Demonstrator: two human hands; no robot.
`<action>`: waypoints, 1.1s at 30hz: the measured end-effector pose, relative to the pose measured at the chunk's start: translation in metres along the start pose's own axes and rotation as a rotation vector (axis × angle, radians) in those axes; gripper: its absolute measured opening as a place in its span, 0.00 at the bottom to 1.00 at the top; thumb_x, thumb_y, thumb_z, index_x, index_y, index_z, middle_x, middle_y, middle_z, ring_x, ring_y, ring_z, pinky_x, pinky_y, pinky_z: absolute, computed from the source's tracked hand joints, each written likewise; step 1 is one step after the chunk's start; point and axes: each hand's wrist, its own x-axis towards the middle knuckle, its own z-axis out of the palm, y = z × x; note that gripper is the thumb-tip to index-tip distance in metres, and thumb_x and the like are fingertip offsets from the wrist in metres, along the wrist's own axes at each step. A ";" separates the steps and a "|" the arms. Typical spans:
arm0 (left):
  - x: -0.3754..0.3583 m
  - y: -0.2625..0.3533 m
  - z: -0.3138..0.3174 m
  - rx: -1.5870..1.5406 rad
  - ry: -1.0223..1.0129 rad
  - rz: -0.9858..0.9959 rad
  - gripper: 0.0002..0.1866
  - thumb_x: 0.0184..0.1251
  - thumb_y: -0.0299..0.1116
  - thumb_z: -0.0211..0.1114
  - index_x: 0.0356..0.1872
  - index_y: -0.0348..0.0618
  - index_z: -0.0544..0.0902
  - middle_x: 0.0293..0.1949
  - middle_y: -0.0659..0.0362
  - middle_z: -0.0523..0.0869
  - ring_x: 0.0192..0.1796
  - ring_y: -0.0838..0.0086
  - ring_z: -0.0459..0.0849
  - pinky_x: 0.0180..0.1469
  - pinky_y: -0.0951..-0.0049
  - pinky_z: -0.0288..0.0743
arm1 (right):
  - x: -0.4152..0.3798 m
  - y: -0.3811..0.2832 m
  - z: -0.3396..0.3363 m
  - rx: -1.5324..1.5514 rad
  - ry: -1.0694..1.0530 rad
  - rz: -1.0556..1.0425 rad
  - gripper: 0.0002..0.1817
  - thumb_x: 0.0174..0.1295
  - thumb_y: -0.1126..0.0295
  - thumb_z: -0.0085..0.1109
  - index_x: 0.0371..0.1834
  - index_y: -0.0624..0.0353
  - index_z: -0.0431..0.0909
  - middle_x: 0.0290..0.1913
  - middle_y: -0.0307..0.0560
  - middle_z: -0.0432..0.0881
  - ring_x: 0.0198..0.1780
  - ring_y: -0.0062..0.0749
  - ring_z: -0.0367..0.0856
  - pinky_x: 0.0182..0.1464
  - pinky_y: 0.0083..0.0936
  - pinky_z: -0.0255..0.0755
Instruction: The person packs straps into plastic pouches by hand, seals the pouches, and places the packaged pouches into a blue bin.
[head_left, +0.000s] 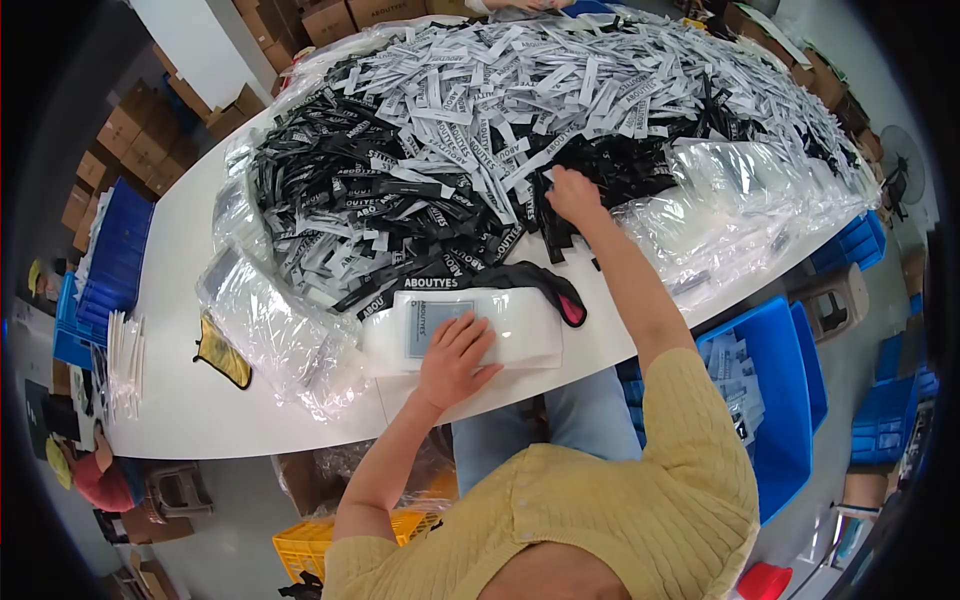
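Note:
My left hand [460,357] lies with its fingers spread on a stack of white plastic packets [520,318] near the table's front edge. A grey printed card [428,325] shows in the top packet, partly under the fingers. Just behind the packets lies a black strap with white lettering [432,283], beside a black cloth piece with a pink inside [571,308]. My right hand [575,195] reaches to the pile of black strips [625,170], its fingers bent together near a white strip [548,155]; what it grips is too small to make out.
Clear plastic bags lie left [285,325] and right [725,215] on the white table [180,330]. A yellow-black pouch [222,352] is at the left. A blue bin [780,410] stands right of my legs, a yellow crate [302,548] below the table. A person [105,480] is far left.

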 end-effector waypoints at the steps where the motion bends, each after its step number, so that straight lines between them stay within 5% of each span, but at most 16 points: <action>1: 0.000 0.000 -0.001 -0.015 0.002 -0.006 0.24 0.48 0.39 0.71 0.47 0.42 0.79 0.53 0.54 0.79 0.60 0.58 0.73 0.61 0.55 0.64 | 0.004 0.000 -0.002 -0.009 -0.037 0.035 0.21 0.52 0.61 0.61 0.45 0.62 0.72 0.44 0.62 0.79 0.47 0.59 0.79 0.49 0.48 0.73; 5: -0.006 -0.006 -0.001 -0.204 0.052 -0.119 0.17 0.53 0.32 0.67 0.45 0.40 0.80 0.50 0.52 0.81 0.57 0.56 0.76 0.59 0.59 0.68 | -0.010 -0.010 -0.018 0.116 -0.140 0.097 0.16 0.50 0.66 0.56 0.40 0.65 0.75 0.44 0.61 0.80 0.47 0.58 0.79 0.50 0.44 0.72; 8: -0.009 -0.011 0.002 -0.426 0.204 -0.328 0.09 0.61 0.28 0.61 0.41 0.38 0.80 0.35 0.55 0.83 0.40 0.66 0.82 0.45 0.71 0.74 | -0.043 -0.009 -0.030 0.411 -0.039 -0.016 0.15 0.50 0.65 0.54 0.37 0.65 0.76 0.40 0.63 0.80 0.45 0.56 0.79 0.49 0.41 0.70; 11: -0.008 -0.013 -0.008 -0.650 0.127 -0.744 0.10 0.69 0.30 0.54 0.36 0.35 0.80 0.23 0.64 0.76 0.27 0.82 0.71 0.31 0.80 0.66 | -0.095 -0.018 -0.042 0.664 0.100 0.018 0.15 0.52 0.61 0.58 0.32 0.65 0.75 0.33 0.59 0.80 0.40 0.53 0.79 0.44 0.39 0.71; 14: -0.002 -0.020 0.000 -0.813 0.339 -0.757 0.15 0.74 0.37 0.50 0.27 0.42 0.76 0.19 0.75 0.63 0.22 0.91 0.56 0.22 0.82 0.51 | -0.144 -0.034 -0.076 0.610 -0.006 0.081 0.18 0.54 0.58 0.62 0.28 0.65 0.74 0.26 0.54 0.79 0.32 0.47 0.77 0.37 0.34 0.70; 17: -0.001 -0.022 -0.006 -0.923 0.340 -0.863 0.15 0.73 0.38 0.52 0.27 0.44 0.77 0.20 0.75 0.65 0.22 0.92 0.55 0.22 0.85 0.48 | -0.173 -0.016 -0.059 0.559 0.247 -0.143 0.17 0.56 0.60 0.65 0.25 0.64 0.73 0.19 0.50 0.75 0.23 0.42 0.71 0.28 0.29 0.66; 20: 0.006 -0.020 -0.008 -0.947 0.386 -0.866 0.14 0.73 0.38 0.53 0.27 0.45 0.77 0.19 0.76 0.65 0.22 0.93 0.55 0.21 0.86 0.47 | -0.205 -0.019 -0.036 0.891 0.407 -0.030 0.15 0.57 0.65 0.65 0.24 0.64 0.72 0.17 0.51 0.73 0.18 0.44 0.68 0.23 0.27 0.64; 23: 0.019 -0.009 -0.017 -0.978 0.384 -0.920 0.14 0.72 0.36 0.54 0.26 0.43 0.77 0.20 0.76 0.66 0.23 0.92 0.57 0.22 0.84 0.50 | -0.224 -0.006 -0.002 0.550 0.338 -0.106 0.13 0.57 0.68 0.65 0.25 0.64 0.72 0.17 0.54 0.73 0.17 0.45 0.69 0.21 0.26 0.63; 26: 0.017 -0.010 -0.003 -0.826 0.451 -0.877 0.09 0.65 0.28 0.57 0.39 0.33 0.82 0.26 0.66 0.78 0.28 0.84 0.69 0.31 0.79 0.63 | -0.221 -0.031 -0.022 0.780 0.367 -0.271 0.11 0.56 0.69 0.66 0.30 0.64 0.74 0.18 0.55 0.72 0.17 0.44 0.67 0.21 0.28 0.64; 28: 0.021 0.007 -0.012 -0.543 0.389 -0.669 0.08 0.61 0.24 0.58 0.39 0.32 0.82 0.23 0.62 0.76 0.26 0.78 0.70 0.31 0.77 0.65 | -0.219 -0.051 -0.027 0.919 0.347 -0.292 0.11 0.58 0.68 0.64 0.31 0.64 0.75 0.19 0.49 0.74 0.16 0.37 0.68 0.20 0.27 0.63; 30: 0.030 0.033 -0.024 -0.295 0.369 -0.417 0.14 0.51 0.19 0.61 0.41 0.35 0.82 0.21 0.56 0.71 0.26 0.66 0.72 0.31 0.71 0.68 | -0.217 -0.070 -0.035 1.191 0.062 -0.049 0.10 0.59 0.67 0.61 0.30 0.63 0.76 0.19 0.43 0.74 0.15 0.29 0.68 0.19 0.23 0.61; 32: 0.033 0.036 -0.025 -0.120 0.313 -0.075 0.16 0.47 0.18 0.62 0.41 0.38 0.83 0.23 0.58 0.72 0.27 0.65 0.73 0.31 0.69 0.68 | -0.215 -0.089 -0.056 1.481 -0.319 0.310 0.10 0.61 0.66 0.57 0.27 0.62 0.76 0.16 0.35 0.72 0.15 0.16 0.64 0.17 0.17 0.55; 33: 0.033 0.037 -0.026 -0.029 0.280 0.091 0.17 0.46 0.18 0.63 0.41 0.40 0.83 0.24 0.58 0.72 0.28 0.65 0.74 0.31 0.68 0.68 | -0.215 -0.090 -0.057 1.485 -0.352 0.287 0.10 0.60 0.67 0.58 0.26 0.61 0.76 0.15 0.35 0.71 0.14 0.16 0.63 0.16 0.17 0.54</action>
